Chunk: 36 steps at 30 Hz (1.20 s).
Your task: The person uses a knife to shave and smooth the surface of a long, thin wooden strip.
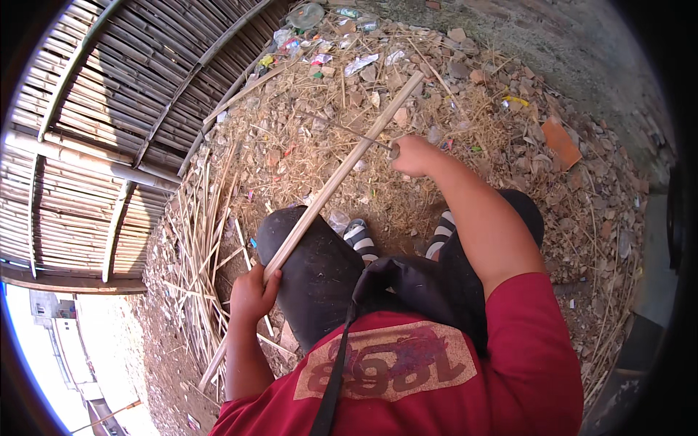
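My left hand (251,294) is closed around a long pale bamboo strip (327,190), near my left knee. The strip slants across my left thigh, its far end up and to the right over the rubble. In my closed right hand (416,156) is the handle of a long thin-bladed knife (338,125). Its narrow blade reaches left and meets the strip below its far end. Whether the edge has bitten into the bamboo, I cannot tell.
Many split bamboo strips (211,247) lie heaped on the ground to my left. A bamboo slat wall (109,138) stands beyond them. Rubble, shavings and litter surround my sandalled feet (360,238). An orange tile piece (560,144) lies at right, near a grey wall (582,58).
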### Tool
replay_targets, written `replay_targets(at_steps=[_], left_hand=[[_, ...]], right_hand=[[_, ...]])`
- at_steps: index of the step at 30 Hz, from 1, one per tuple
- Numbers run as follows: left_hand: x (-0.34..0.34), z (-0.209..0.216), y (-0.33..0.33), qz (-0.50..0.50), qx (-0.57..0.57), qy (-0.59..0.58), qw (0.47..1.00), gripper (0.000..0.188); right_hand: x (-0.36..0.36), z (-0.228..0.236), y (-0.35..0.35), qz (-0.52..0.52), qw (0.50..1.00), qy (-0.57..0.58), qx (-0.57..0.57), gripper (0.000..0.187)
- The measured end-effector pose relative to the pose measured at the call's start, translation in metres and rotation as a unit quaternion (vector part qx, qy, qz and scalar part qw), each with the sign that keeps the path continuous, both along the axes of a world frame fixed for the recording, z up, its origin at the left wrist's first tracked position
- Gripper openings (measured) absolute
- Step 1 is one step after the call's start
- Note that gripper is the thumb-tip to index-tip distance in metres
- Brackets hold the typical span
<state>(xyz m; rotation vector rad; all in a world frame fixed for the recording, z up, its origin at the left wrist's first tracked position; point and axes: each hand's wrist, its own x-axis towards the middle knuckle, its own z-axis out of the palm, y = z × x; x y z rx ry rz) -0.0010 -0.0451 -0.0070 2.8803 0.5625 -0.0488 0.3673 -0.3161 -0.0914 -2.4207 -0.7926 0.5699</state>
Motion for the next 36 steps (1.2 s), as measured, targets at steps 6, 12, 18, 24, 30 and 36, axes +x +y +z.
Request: replay_targets(at_steps=[6,12,18,24,30,36], left_hand=[[-0.001,-0.007,0.006,-0.002,-0.021,-0.01,1.0,0.044],[-0.002,-0.005,0.002,0.004,-0.024,0.001,1.0,0.042],[0.0,-0.001,0.005,-0.009,-0.029,0.008,0.999,0.041],[-0.001,-0.003,0.003,-0.006,-0.035,-0.006,0.999,0.041],[-0.001,-0.003,0.007,-0.014,-0.018,0.007,1.0,0.043],[0.0,-0.002,0.004,-0.002,-0.032,-0.001,0.999,0.043]], right_hand=[[0.001,0.017,-0.011,0.043,0.999,0.029,-0.013,0.035],[-0.008,0.002,-0.001,-0.013,0.999,-0.028,0.032,0.033],[-0.003,0.008,-0.006,0.07,0.996,0.027,-0.04,0.039],[-0.009,0.008,0.002,0.025,0.999,-0.014,-0.016,0.041],[-0.002,0.027,-0.013,0.082,0.993,0.058,-0.07,0.04],[-0.009,0.019,-0.006,0.032,0.999,-0.036,-0.022,0.039]])
